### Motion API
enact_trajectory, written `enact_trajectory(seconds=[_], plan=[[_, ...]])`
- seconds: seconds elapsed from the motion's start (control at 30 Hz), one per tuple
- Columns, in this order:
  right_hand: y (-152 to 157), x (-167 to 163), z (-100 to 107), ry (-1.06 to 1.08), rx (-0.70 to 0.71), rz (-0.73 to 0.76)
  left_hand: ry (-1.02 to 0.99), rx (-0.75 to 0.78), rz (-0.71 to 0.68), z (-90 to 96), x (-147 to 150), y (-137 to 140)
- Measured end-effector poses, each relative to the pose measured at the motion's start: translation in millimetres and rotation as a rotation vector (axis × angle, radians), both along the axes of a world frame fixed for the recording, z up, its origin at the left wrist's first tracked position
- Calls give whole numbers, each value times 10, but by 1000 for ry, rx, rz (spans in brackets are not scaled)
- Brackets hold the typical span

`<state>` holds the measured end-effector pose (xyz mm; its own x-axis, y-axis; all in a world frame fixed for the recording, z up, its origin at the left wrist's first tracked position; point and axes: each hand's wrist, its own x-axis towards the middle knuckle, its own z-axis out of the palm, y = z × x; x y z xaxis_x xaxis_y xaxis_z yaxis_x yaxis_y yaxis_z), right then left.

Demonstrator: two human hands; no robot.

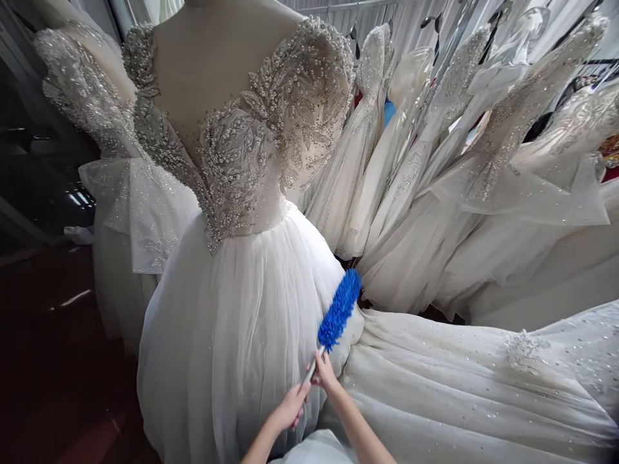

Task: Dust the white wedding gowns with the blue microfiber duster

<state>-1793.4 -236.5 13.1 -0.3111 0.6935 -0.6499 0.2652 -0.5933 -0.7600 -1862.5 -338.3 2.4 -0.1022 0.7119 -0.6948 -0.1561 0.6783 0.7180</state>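
Dusting looks barely begun: fluffy blue microfibre duster [340, 309] is gripped by its white handle in both left hand [290, 407] and right hand [324, 372], brush head resting just above the grip on the white tulle skirt [232, 322]; rest seems untouched.

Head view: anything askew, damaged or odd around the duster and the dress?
Nothing stands out. Both hands, left and right, grip the white handle of the blue duster, whose head lies against the skirt of the beaded gown. The gown sits straight on its mannequin; no tears or stains show.
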Motion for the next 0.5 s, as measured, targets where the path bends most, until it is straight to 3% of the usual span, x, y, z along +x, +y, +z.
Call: enact_trajectory(seconds=[0.1, 0.2, 0.33, 0.43, 0.5], plan=[[-304, 429, -283, -94, -118, -37, 50, -78, -63, -183, 341, -242], [-505, 662, -342, -104, -145, -72, 120, -58, -21, -228, 536, -466], [-625, 633, 52, 81, 28, -27, 177, 93, 154, -49, 686, -734], [-715, 527, 436, 229, 255, 154, 235, 229, 303, 84, 870, -858], [-794, 468, 554, 251, 359, 282, 248, 216, 414, 109, 988, -905]])
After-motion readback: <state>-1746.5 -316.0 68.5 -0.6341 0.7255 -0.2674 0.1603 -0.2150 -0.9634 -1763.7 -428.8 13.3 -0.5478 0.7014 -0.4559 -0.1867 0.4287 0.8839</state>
